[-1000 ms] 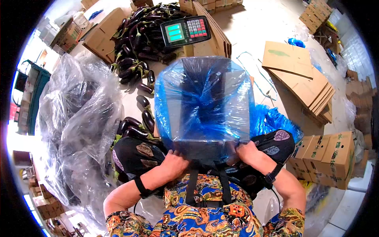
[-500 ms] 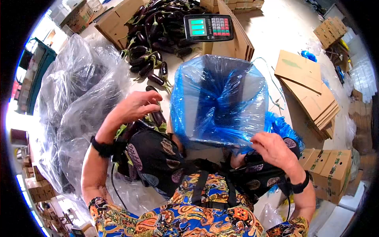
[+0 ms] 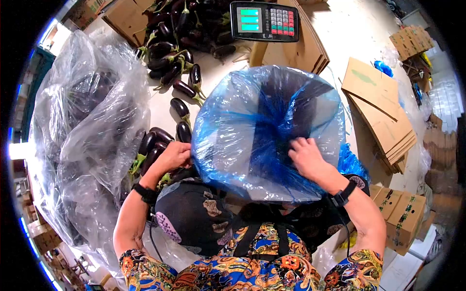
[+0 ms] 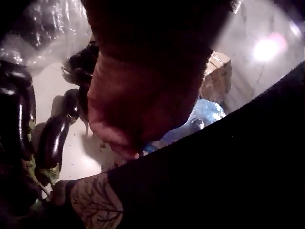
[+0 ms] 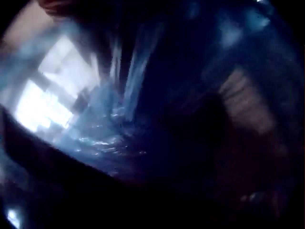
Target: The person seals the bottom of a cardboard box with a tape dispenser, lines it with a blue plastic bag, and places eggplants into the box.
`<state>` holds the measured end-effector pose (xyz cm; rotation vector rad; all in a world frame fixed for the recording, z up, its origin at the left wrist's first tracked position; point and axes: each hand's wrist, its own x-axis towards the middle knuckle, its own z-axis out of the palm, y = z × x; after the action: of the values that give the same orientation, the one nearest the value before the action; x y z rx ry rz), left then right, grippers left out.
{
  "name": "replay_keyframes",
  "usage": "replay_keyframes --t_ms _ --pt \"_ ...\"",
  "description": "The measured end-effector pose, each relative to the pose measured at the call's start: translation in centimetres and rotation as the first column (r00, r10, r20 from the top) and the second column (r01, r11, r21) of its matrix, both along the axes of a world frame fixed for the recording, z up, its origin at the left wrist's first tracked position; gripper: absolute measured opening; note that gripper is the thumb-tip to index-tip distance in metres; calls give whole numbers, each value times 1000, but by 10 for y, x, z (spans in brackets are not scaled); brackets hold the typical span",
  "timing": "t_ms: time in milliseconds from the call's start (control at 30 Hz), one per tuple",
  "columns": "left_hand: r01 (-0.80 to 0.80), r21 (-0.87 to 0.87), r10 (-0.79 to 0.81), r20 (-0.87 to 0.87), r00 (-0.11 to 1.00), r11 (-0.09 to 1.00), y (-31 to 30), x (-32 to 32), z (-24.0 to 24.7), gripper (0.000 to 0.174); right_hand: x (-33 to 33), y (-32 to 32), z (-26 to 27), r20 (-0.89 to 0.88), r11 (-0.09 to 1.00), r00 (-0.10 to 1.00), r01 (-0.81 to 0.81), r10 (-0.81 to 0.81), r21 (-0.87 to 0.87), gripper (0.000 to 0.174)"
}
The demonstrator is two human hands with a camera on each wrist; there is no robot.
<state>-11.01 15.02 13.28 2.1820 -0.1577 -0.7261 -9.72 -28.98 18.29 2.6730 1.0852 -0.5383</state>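
A translucent blue plastic bag (image 3: 233,160) is spread wide over a box-like form in front of the person's lap, its middle sunk into dark folds. At the bag's left edge, the left hand (image 3: 174,156) pinches the plastic, and a bit of blue shows by its fingertips in the left wrist view. The right hand (image 3: 309,157) reaches over the bag from the right, fingers loosely bent against the plastic near the centre. In the right wrist view, blurred blue film (image 5: 105,124) fills most of the picture. Several eggplants (image 3: 179,107) lie just left of the bag.
A scale display (image 3: 264,22) stands behind the bag, next to a big eggplant heap (image 3: 179,29). Clear plastic sheeting (image 3: 92,145) covers a bulky pile at left. Flat cardboard sheets (image 3: 376,106) and closed cartons (image 3: 400,216) are at right.
Both hands were at the bag's near edge; the left lifted away leftward, then came to its left side. The right moved in over the bag's middle. The bag now spreads wider and rounder.
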Motion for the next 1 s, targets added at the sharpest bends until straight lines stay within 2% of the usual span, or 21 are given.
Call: replay_keyframes --t_ms 67,133,200,233,267,333,367,400,433,467,500,600,633,667,733,833,933,1000 --pt "-67 55 55 205 977 996 7 -5 -6 23 -1 3 17 192 952 971 81 -142 297 32" --pt "187 242 -206 53 977 952 11 4 -3 28 7 -1 28 236 908 912 246 -335 339 49" --pt "17 -89 -13 38 999 996 -2 5 2 36 16 -10 33 337 848 795 384 -505 365 62" --pt "-64 -252 68 6 998 966 -19 10 15 40 19 -19 29 307 832 784 439 -539 341 79" --pt "-428 -417 227 -450 864 802 -24 18 34 52 19 -24 23 296 805 760 477 -579 352 81" --pt "-458 -494 225 -460 859 739 -43 30 63 51 22 -24 19 265 753 715 545 -648 369 86" --pt "-247 -346 140 -304 942 905 -47 39 47 49 27 -22 17 246 735 696 601 -675 315 97" --pt "-36 -136 14 -164 986 990 -51 45 33 48 32 -18 14 240 716 675 636 -697 289 99" --pt "-1 -242 -23 -98 995 970 -64 42 42 47 36 -15 10 234 692 652 671 -721 265 101" --pt "-72 -293 -15 -285 958 953 -72 41 50 45 40 -12 8 230 664 623 708 -747 240 103" --pt "-96 -361 -15 -293 956 928 -74 39 48 44 43 -12 7 220 655 618 726 -755 208 102" --pt "-136 -491 -88 -406 910 860 -73 33 29 41 51 -26 -26 -42 520 538 829 -842 205 101" --pt "-151 -520 -121 -452 884 841 -71 32 27 40 49 -29 -35 -71 552 578 804 -813 223 98" --pt "-258 -543 -100 -543 834 799 -72 25 25 37 45 -35 -41 -132 538 572 813 -810 220 96" --pt "-250 -577 -153 -559 815 777 -64 23 21 34 32 -33 -41 -261 521 561 828 -786 209 94" --pt "-134 -547 -193 -498 845 826 -66 26 22 31 21 -36 -34 -261 532 526 845 -809 56 83" --pt "-24 -462 -223 -471 853 886 -74 32 27 31 32 -47 -21 -302 621 581 783 -756 -48 76" --pt "30 -584 -286 -352 891 811 -68 27 -13 32 33 -36 10 -197 748 724 657 -661 -94 67"
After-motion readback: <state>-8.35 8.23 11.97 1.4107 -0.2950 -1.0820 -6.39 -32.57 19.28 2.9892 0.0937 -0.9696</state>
